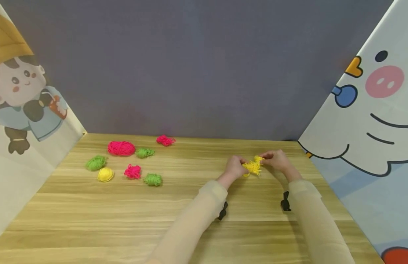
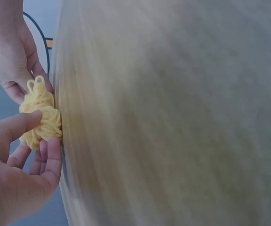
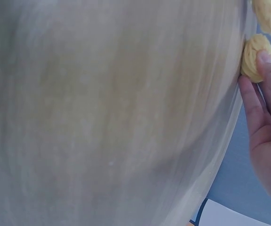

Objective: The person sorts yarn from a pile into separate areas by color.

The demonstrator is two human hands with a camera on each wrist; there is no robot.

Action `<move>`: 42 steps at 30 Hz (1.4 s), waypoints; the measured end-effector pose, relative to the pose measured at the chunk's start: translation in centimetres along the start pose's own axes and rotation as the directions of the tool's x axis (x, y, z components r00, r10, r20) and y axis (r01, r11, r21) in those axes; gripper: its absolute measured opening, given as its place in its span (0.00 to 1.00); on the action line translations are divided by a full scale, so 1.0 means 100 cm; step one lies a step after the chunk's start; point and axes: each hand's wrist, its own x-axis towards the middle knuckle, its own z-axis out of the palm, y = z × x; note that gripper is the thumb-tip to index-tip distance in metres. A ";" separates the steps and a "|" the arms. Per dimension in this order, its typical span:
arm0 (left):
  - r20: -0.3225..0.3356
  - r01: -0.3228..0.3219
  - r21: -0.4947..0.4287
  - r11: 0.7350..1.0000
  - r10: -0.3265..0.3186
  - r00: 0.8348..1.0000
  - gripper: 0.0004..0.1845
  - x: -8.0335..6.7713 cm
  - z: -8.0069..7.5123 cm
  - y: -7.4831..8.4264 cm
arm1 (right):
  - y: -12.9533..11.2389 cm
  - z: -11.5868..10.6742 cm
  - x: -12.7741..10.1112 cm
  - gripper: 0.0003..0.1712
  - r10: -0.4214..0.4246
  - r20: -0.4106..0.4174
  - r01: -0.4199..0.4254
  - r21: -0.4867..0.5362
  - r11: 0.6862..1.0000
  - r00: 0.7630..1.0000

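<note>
Toward the right of the wooden table, my left hand [image 1: 235, 167] pinches a loose, loopy bundle of yellow yarn [image 1: 252, 168] between thumb and fingers. Opposite it, my right hand [image 1: 277, 160] pinches a smaller yellow yarn ball [image 3: 252, 59], which shows best in the right wrist view. The two yellow pieces are close together, and whether they touch or a strand joins them I cannot tell. In the left wrist view the bundle [image 2: 41, 101] has loops sticking out at its top, and it hides part of the right hand's fingers.
On the left of the table [image 1: 124, 216] lie a large pink skein [image 1: 121, 148], smaller pink bundles [image 1: 133, 171] [image 1: 165, 140], green bundles [image 1: 96, 162] [image 1: 145, 153] [image 1: 153, 179] and a yellow ball [image 1: 105, 175]. A grey panel [image 1: 197, 73] stands behind; printed panels [image 1: 372, 121] flank both sides.
</note>
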 end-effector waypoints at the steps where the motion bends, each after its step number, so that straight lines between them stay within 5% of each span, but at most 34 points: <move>1: 0.001 0.006 -0.014 1.000 -0.006 1.000 0.16 0.000 0.000 0.000 | 0.001 0.000 0.000 0.16 0.000 -0.001 0.000 0.008 1.000 1.000; 7: 0.013 0.036 -0.069 0.997 -0.036 0.999 0.15 0.000 -0.001 -0.002 | 0.005 0.001 0.000 0.15 0.003 -0.005 -0.002 0.037 0.999 1.000; 21: 0.039 -0.020 -0.075 0.997 0.023 0.999 0.15 -0.003 -0.006 -0.006 | 0.001 0.001 -0.003 0.15 0.029 0.007 -0.030 0.043 0.999 1.000; 35: 0.086 -0.098 -0.150 0.984 0.111 0.990 0.17 -0.008 -0.028 -0.008 | 0.001 -0.001 -0.002 0.16 -0.054 0.013 0.054 0.020 0.998 0.998; 42: 0.103 -0.145 -0.083 0.986 0.153 0.983 0.18 -0.011 -0.041 -0.003 | -0.001 -0.003 -0.003 0.18 -0.108 0.013 0.108 -0.013 0.994 0.994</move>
